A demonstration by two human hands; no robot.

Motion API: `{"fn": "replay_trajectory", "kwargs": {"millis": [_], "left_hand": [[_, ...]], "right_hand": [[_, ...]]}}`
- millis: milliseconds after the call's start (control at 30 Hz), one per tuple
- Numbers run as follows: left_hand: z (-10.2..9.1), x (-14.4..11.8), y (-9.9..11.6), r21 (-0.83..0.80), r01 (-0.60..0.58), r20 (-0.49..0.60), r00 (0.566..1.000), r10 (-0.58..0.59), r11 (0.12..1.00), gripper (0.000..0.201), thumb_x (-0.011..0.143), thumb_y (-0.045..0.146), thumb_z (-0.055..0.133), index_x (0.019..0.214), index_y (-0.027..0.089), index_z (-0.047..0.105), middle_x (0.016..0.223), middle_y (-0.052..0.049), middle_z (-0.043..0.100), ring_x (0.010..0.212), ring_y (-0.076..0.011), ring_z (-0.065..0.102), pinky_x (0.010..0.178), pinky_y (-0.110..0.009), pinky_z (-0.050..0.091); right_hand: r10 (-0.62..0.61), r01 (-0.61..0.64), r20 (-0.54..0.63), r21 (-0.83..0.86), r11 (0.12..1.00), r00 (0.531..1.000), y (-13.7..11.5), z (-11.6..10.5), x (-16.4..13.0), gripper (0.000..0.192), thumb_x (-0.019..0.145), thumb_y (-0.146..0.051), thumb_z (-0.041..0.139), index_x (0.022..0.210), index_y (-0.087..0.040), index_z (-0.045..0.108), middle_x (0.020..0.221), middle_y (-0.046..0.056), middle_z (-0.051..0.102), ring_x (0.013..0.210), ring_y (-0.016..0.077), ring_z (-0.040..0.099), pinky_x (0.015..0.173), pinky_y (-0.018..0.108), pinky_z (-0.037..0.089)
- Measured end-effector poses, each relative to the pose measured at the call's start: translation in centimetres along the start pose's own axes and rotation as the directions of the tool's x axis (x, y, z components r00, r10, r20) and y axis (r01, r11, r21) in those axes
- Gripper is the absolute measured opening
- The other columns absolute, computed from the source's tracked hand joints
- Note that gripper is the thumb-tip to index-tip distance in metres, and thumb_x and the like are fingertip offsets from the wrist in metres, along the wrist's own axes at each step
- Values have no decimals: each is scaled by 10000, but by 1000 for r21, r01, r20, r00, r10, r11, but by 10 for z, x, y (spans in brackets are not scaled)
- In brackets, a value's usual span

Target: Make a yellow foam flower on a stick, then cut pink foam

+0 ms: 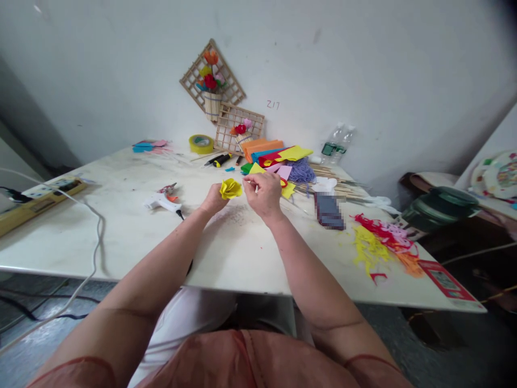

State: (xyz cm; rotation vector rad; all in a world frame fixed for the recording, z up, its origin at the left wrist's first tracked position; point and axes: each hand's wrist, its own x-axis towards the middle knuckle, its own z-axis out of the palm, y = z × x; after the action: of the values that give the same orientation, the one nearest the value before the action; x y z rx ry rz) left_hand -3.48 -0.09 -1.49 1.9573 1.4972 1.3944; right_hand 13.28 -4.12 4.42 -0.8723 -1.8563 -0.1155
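My left hand is closed around a yellow felt flower, whose ruffled petals face up above the fingers. Close beside it on the right, my right hand has its thumb and fingers pinched together near the petals. Whatever sits in that pinch is too small to make out. Just behind the right hand lie yellow and pink felt pieces and a red scissor-like loop. To the left of my hands a white glue gun rests on the table.
Folded felt sheets, purple yarn, thin sticks and plastic bottles stand at the back. Lattice frames lean on the wall. A phone and felt scraps lie right; a power strip and cable left.
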Motion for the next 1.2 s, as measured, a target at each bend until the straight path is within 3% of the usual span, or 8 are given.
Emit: {"fn": "replay_trajectory", "kwargs": {"millis": [233,467,867,1200], "left_hand": [[-6,-4,8,-49,43,-15,999,-44,998,226,582,325,625,675,130,557,657,-4,587,608,-118,489,578,-233,419],[-6,-2,5,-75,32,-86,996,-38,997,154,571,291,562,566,156,490,556,22,494,539,-95,405,522,-223,374],[-7,-4,11,-61,-112,-62,992,108,992,77,551,188,468,486,167,435,456,46,434,462,-69,344,450,-184,314],[-7,-5,11,10,-50,-33,998,51,999,88,549,193,474,473,175,435,445,35,456,459,-79,362,448,-196,316]], "right_hand": [[-60,61,47,-22,998,997,3,3,0,128,777,-209,539,797,-187,663,733,28,633,772,166,534,800,315,298],[-57,56,102,4,998,993,4,4,-1,120,765,-186,559,822,-182,665,841,37,637,813,162,547,812,321,304],[-150,148,135,21,989,979,4,6,-1,155,778,-171,538,850,-198,672,921,55,599,927,180,526,870,337,312],[-187,189,195,9,982,963,3,4,-3,150,770,-162,533,856,-198,651,962,56,564,954,186,497,866,335,305]]}}
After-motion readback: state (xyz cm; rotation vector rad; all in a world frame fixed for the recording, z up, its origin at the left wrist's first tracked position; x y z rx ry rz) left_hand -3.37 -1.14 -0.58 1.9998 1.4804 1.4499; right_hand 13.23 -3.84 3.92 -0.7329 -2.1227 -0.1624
